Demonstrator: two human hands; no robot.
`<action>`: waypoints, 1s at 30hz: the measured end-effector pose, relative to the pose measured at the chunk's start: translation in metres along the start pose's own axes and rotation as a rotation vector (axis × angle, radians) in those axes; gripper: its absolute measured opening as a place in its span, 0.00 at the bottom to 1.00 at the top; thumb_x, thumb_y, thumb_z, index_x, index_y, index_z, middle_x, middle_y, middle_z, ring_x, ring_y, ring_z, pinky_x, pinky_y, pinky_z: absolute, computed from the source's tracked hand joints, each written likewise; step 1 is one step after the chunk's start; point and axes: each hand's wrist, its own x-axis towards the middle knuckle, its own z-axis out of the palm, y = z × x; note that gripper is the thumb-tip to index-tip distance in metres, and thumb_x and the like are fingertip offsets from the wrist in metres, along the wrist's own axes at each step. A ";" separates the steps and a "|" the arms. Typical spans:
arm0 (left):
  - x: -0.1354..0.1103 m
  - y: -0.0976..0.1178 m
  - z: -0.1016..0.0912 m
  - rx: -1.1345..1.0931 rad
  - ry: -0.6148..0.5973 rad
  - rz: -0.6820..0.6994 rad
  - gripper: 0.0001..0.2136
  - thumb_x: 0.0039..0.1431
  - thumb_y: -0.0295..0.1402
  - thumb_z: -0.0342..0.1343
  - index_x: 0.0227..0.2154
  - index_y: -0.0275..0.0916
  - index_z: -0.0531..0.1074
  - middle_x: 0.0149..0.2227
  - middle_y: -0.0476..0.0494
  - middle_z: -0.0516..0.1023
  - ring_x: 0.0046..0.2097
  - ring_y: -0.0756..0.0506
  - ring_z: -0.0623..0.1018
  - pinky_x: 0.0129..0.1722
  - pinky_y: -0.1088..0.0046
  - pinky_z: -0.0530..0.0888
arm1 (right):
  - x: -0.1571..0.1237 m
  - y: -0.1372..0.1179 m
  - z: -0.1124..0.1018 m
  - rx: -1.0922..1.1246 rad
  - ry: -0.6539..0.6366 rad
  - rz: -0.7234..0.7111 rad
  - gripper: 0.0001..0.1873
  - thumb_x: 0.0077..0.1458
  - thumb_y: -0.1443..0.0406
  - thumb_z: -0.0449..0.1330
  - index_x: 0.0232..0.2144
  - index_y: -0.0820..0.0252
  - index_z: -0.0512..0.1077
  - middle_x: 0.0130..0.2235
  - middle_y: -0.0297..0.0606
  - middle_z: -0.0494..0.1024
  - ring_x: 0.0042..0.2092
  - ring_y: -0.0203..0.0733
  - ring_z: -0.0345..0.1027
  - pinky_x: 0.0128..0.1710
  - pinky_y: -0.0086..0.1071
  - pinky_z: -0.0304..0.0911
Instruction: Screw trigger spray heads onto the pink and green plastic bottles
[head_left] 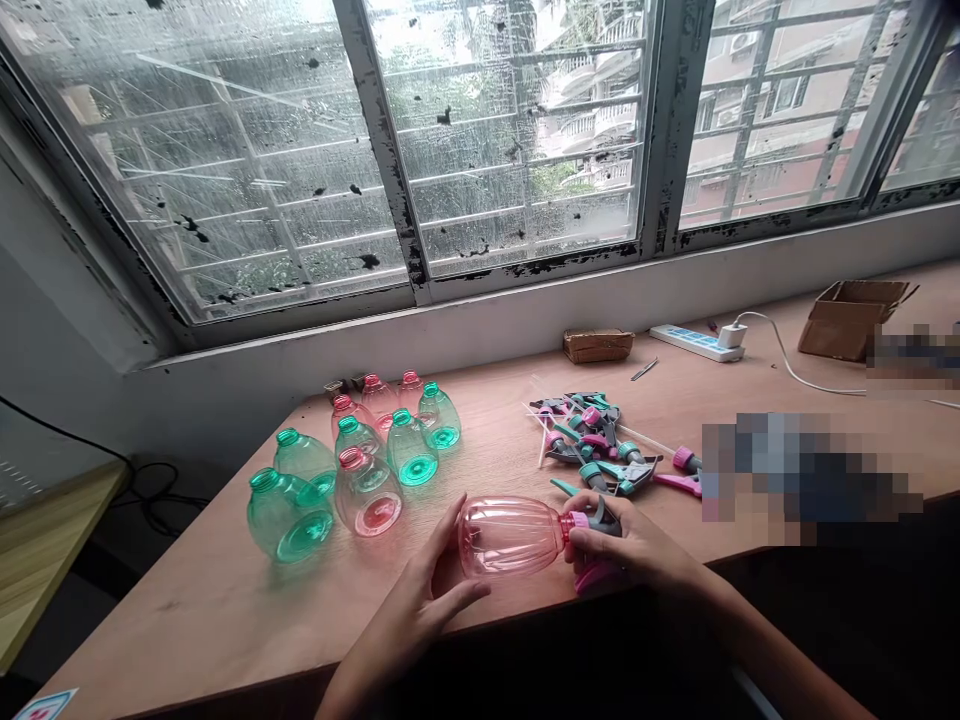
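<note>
A pink see-through spray bottle (508, 535) lies on its side near the front edge of the wooden table (225, 590). My left hand (420, 600) cups its base, fingers curled round it. My right hand (622, 545) is closed on the pink and grey trigger sprayer head (596, 545) at the bottle's neck. To the left stands a cluster of several green and pink bottles (352, 465), without sprayers. Behind my right hand lies a pile of loose trigger sprayer heads (592, 445) in teal, pink and grey.
A small woven box (598, 345), a white power strip (697, 342) with a plug and cable, and an open cardboard box (851, 315) sit along the back by the window sill. A lower wooden surface (45, 540) stands at the left. Blurred patches cover the table's right part.
</note>
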 end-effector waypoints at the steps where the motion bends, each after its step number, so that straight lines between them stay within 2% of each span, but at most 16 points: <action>1: 0.000 -0.001 0.001 -0.013 -0.001 0.010 0.39 0.61 0.39 0.62 0.69 0.56 0.47 0.72 0.48 0.52 0.71 0.37 0.56 0.70 0.54 0.55 | 0.000 0.000 0.000 0.004 0.001 0.000 0.19 0.58 0.55 0.67 0.42 0.60 0.68 0.34 0.39 0.82 0.35 0.43 0.76 0.36 0.34 0.68; 8: 0.001 -0.002 0.006 -0.007 0.020 0.055 0.42 0.59 0.33 0.64 0.70 0.52 0.45 0.72 0.43 0.53 0.71 0.36 0.56 0.70 0.52 0.54 | 0.000 0.000 0.001 0.029 -0.018 -0.003 0.17 0.59 0.57 0.66 0.43 0.61 0.68 0.33 0.39 0.82 0.34 0.43 0.76 0.36 0.34 0.70; 17: 0.000 0.002 -0.001 0.003 0.002 0.054 0.30 0.66 0.43 0.56 0.68 0.56 0.51 0.71 0.49 0.55 0.69 0.37 0.59 0.69 0.54 0.57 | 0.001 0.001 0.000 0.035 -0.016 -0.005 0.17 0.59 0.57 0.67 0.42 0.61 0.68 0.33 0.39 0.83 0.34 0.42 0.76 0.36 0.33 0.69; 24: 0.000 -0.002 -0.001 0.028 0.030 0.040 0.28 0.67 0.44 0.53 0.67 0.57 0.52 0.71 0.49 0.55 0.69 0.36 0.60 0.69 0.52 0.56 | 0.000 -0.001 0.001 0.035 -0.008 0.001 0.16 0.59 0.57 0.67 0.41 0.63 0.70 0.34 0.40 0.82 0.35 0.41 0.75 0.37 0.32 0.68; 30: 0.000 -0.007 -0.001 -0.004 0.027 0.033 0.30 0.67 0.42 0.55 0.68 0.56 0.51 0.71 0.48 0.55 0.69 0.37 0.59 0.68 0.53 0.58 | 0.000 0.001 0.001 0.052 -0.012 0.005 0.17 0.58 0.57 0.67 0.41 0.63 0.69 0.33 0.40 0.82 0.34 0.43 0.76 0.37 0.34 0.69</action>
